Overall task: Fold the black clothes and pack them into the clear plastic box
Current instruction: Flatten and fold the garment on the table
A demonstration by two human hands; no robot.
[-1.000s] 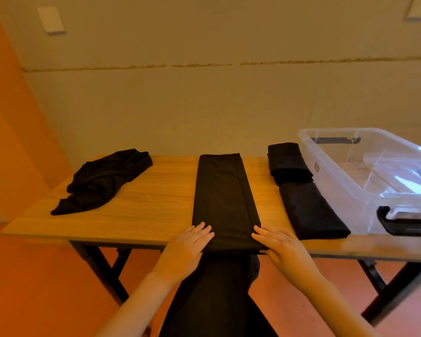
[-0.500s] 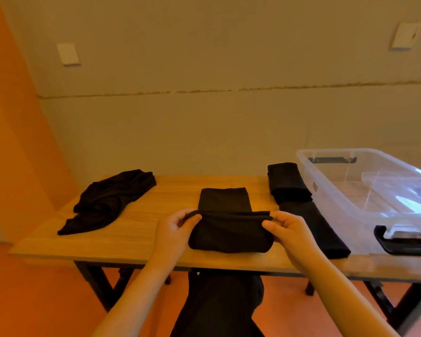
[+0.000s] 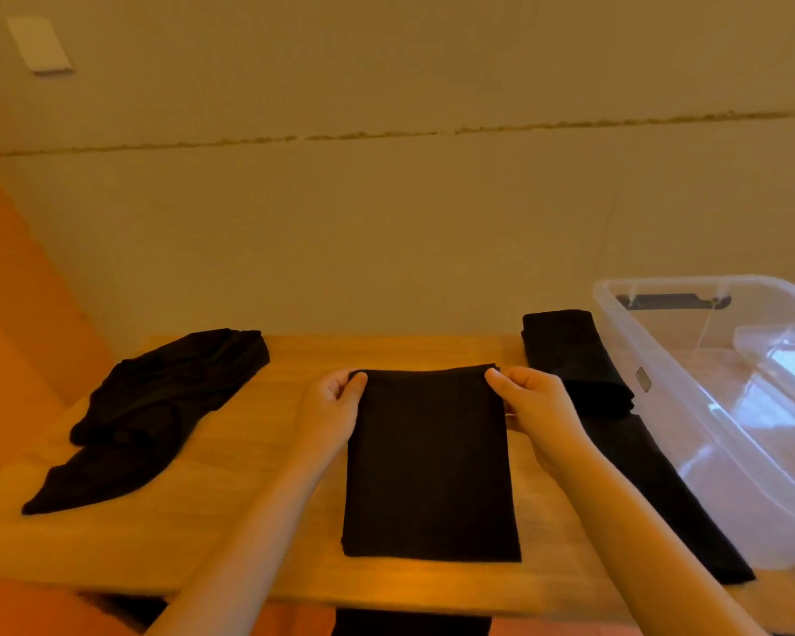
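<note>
A black garment [image 3: 428, 461] lies folded into a flat rectangle in the middle of the wooden table [image 3: 258, 456]. My left hand [image 3: 329, 408] pinches its far left corner and my right hand [image 3: 535, 403] pinches its far right corner. An unfolded black garment [image 3: 157, 410] lies crumpled at the table's left. Two folded black pieces lie to the right: a thick one [image 3: 570, 360] at the back and a flat one [image 3: 680, 493] in front of it. The clear plastic box [image 3: 652, 342] stands open at the right edge, beside those pieces.
The table stands against a pale wall. Black cloth [image 3: 409, 625] shows below the table's front edge. A clear lid [image 3: 772, 346] lies inside the box, and a black latch [image 3: 671, 299] sits on its far rim. Orange floor and wall are to the left.
Both hands lifted the garment's near end off the front edge and carried it away from me, doubling the long strip into a shorter rectangle. The hands now sit at its far corners.
</note>
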